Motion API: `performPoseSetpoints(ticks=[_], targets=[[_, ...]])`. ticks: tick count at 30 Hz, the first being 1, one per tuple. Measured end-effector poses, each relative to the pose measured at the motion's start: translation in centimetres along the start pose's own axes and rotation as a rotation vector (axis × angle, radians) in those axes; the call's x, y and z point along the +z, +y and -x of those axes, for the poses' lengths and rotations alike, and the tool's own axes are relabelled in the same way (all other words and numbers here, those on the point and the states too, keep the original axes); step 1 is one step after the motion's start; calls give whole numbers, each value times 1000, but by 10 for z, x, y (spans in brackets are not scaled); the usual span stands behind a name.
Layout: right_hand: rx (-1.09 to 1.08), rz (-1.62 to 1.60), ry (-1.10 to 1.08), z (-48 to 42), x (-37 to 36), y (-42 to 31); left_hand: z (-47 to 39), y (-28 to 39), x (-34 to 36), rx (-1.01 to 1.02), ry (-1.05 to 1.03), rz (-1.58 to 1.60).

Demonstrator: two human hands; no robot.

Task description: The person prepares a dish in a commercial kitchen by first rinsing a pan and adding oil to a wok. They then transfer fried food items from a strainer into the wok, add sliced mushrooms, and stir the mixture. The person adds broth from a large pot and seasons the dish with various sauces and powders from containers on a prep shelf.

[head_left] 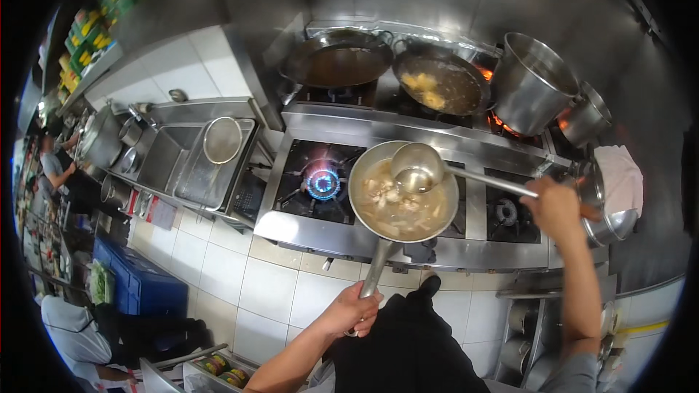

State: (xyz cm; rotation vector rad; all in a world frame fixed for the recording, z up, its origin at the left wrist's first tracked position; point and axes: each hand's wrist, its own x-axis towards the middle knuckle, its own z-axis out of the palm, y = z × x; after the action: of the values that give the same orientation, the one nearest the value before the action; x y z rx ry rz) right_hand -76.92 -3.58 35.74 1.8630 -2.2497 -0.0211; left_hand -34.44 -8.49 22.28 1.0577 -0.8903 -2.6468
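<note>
My left hand (355, 310) grips the metal handle of a frying pan (357, 213) that sits over the middle of the front stove. Pale pieces in a cloudy broth (393, 210) fill the pan; what they are I cannot tell for sure. In my right hand (557, 208) is the handle of a large metal ladle (418, 166). Its bowl hangs over the far side of the pan with some liquid in it. Left of the pan, a gas burner (323, 183) burns with a blue flame.
Behind stand a wok of dark oil (347, 65), a wok with frying yellow pieces (423, 90) and a tall stockpot (538, 84) near open flames (505, 124). A strainer (223, 140) lies over the sink basin (172, 150) at left. Two people (73, 333) (57, 166) are at far left.
</note>
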Motion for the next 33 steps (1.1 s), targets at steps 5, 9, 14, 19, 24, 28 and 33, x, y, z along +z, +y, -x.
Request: performPoseSetpoints(ticks=[5, 9, 14, 19, 24, 28, 33], targets=[[99, -156, -13, -2, 99, -88, 9, -18, -74, 128, 83, 54], [179, -191, -196, -16, 162, -151, -7, -26, -129, 213, 167, 86], [198, -341, -225, -39, 166, -215, -25, -21, -176, 279, 249, 96], [172, -373, -49, -48, 184, -236, -48, -12, -200, 328, 233, 157], [188, -482, 167, -56, 169, -246, -63, -8, -212, 312, 205, 157], [240, -657, 243, -63, 137, -258, -62, 2, -207, 281, 233, 149], [240, -749, 142, -44, 151, -266, -62, -9, -192, 247, 189, 174]])
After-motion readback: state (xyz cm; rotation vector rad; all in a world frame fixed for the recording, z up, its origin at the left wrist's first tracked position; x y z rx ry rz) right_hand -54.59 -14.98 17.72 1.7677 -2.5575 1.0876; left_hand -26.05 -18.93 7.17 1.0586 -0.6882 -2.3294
